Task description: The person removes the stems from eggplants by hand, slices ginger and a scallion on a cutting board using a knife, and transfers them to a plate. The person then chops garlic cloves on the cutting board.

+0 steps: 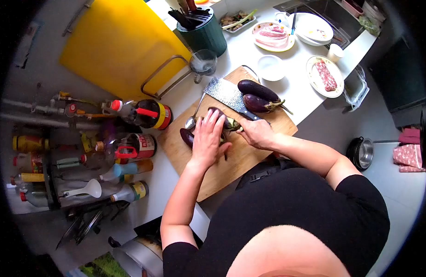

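My left hand (pixel 208 138) lies over a dark purple eggplant (pixel 216 111) on the wooden cutting board (pixel 222 171), its fingers curved across and the thumb held apart. Another purple piece (pixel 187 137) shows at that hand's left edge. Close to the eggplant's green stem end (pixel 232 123), my right hand (pixel 257 134) is closed; what its fingers hold is hidden. A cleaver (pixel 227 94) with a dimpled blade lies just beyond, its black handle beside my right hand. Two whole eggplants (pixel 258 90) rest at the board's far right. A metal spoon (pixel 191 122) lies left of my left hand.
Sauce bottles (pixel 153 115) crowd the left side. A green knife block (pixel 206 34) and a glass cup (pixel 203 62) stand behind the board. Further right are a white bowl (pixel 270 68), a plate of sliced meat (pixel 273 37) and a plate with a meat piece (pixel 325 76).
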Demonstrator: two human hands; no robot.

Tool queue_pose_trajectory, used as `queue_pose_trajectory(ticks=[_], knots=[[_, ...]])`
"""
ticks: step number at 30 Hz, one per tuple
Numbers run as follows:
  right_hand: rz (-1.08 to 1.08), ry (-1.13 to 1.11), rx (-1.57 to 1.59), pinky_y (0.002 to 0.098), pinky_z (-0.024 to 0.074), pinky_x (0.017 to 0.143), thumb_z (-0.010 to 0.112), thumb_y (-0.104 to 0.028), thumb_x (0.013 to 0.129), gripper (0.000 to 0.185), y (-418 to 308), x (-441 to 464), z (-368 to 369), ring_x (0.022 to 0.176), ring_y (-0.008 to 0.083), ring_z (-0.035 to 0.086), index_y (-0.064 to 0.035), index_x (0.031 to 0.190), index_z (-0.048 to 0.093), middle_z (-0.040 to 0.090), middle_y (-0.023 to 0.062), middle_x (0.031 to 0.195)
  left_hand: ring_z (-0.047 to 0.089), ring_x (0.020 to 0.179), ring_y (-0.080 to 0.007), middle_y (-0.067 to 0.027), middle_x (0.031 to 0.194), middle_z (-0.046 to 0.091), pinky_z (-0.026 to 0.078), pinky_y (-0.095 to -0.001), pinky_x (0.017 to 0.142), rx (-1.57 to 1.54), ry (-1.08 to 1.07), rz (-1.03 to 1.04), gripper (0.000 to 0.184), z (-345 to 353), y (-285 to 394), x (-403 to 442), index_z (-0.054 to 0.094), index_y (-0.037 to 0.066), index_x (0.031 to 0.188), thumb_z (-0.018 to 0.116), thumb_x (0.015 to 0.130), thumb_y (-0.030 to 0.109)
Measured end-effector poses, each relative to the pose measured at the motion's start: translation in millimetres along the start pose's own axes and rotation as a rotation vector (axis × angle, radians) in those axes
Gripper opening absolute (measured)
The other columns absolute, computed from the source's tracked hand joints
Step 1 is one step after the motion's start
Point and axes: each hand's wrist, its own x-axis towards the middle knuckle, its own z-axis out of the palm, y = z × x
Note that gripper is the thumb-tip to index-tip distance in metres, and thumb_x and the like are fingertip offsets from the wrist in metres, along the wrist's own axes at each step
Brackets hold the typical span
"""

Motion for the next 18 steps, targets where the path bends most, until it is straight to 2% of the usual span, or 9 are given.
queue_pose_trajectory(ticks=[1,2,3,5,6,9,15,17,18], knots=[[0.004,0.004,-0.009,0.0459,0.0495,0.055,0.055,-0.028,0.088,0.029,-3.5,-2.3,-8.8,0.06,0.0376,0.061,0.0005,0.09,0.05,0.061,0.0204,0.072,0.025,0.135,-0.0281,-0.0124,0.14,0.032,0.021,-0.0495,0.11,0.047,0.008,0.023,0.087,2.2,2.7,14.6,0.032,0.009,0.136,0.077,0.065,0.03],[-0.003,0.01,0.039,0.0462,0.049,0.056,0.054,-0.029,0.088,0.03,-7.7,-5.5,-15.9,0.062,0.038,0.061,0.0,0.089,0.051,0.06,0.0205,0.07,0.041,0.124,-0.0281,-0.0127,0.127,0.047,0.025,-0.0483,0.108,0.036,0.122,0.096,0.074,7.6,2.2,26.8,0.043,0.007,0.126,0.078,0.064,0.027],[-0.01,0.015,0.085,0.0466,0.0485,0.057,0.054,-0.031,0.089,0.03,-14.3,-7.2,-27.3,0.064,0.0384,0.061,-0.0006,0.088,0.051,0.06,0.0206,0.069,0.041,0.124,-0.0281,-0.0127,0.127,0.047,0.025,-0.0483,0.108,0.034,0.126,0.104,0.074,8.4,2.5,33.1,0.043,0.007,0.126,0.078,0.064,0.027],[0.034,-0.029,0.132,0.0472,0.0471,0.059,0.053,-0.031,0.089,0.03,-25.6,-10.8,-56.9,0.066,0.0394,0.06,-0.0015,0.087,0.053,0.059,0.0211,0.067,0.056,0.102,-0.0285,-0.0118,0.102,0.06,0.04,-0.0438,0.096,-0.163,0.262,0.222,0.054,9.1,4.1,41.5,0.053,0.006,0.107,0.078,0.063,0.024],[-0.027,-0.064,0.187,0.0473,0.0463,0.06,0.053,-0.031,0.089,0.03,-27.9,-11.9,-68.7,0.067,0.0395,0.059,-0.0013,0.086,0.053,0.058,0.0213,0.066,0.06,0.08,-0.0297,-0.011,0.082,0.06,0.048,-0.0391,0.076,-0.207,0.235,0.196,0.038,-3.7,13.7,43.1,0.055,0.005,0.09,0.077,0.063,0.021],[-0.188,-0.227,0.333,0.0442,0.0407,0.056,0.054,-0.026,0.09,0.025,-35.5,-13.1,-101.9,0.063,0.0384,0.055,-0.0024,0.081,0.053,0.054,0.0195,0.062,0.058,0.071,-0.0274,-0.0101,0.071,0.054,0.045,-0.0395,0.061,-0.394,0.095,0.305,0.028,-33.7,21.6,44.0,0.053,0.006,0.082,0.074,0.067,0.019],[-0.24,-0.371,0.6,0.0373,0.0411,0.054,0.055,-0.028,0.091,0.027,-52.9,-2.3,-111.7,0.056,0.0312,0.055,-0.0024,0.081,0.054,0.055,0.0141,0.06,0.059,0.067,-0.0254,-0.0115,0.074,0.057,0.045,-0.0314,0.06,-0.68,-0.185,0.157,0.026,-67.7,20.4,28.6,0.058,0.006,0.087,0.072,0.066,0.01],[-0.244,-0.407,0.789,0.0317,0.0413,0.054,0.056,-0.031,0.091,0.03,-55.7,3.3,-99.1,0.054,0.0163,0.052,-0.0013,0.087,0.057,0.057,0.0077,0.062,0.06,0.067,-0.0168,-0.0071,0.073,0.059,0.045,-0.0292,0.06,-0.867,-0.215,0.103,0.026,-62.5,12.3,15.3,0.059,0.005,0.089,0.073,0.067,0.007],[-0.142,-0.536,0.907,0.0264,0.0377,0.05,0.056,-0.031,0.092,0.029,-64.9,6.3,-107.1,0.053,0.0096,0.047,-0.0024,0.087,0.057,0.054,0.0014,0.061,0.058,0.071,-0.0095,-0.0028,0.077,0.061,0.045,-0.0258,0.063,-1.244,-0.343,-0.093,0.026,-61.9,13.2,6.4,0.059,0.005,0.091,0.073,0.068,0.004]])
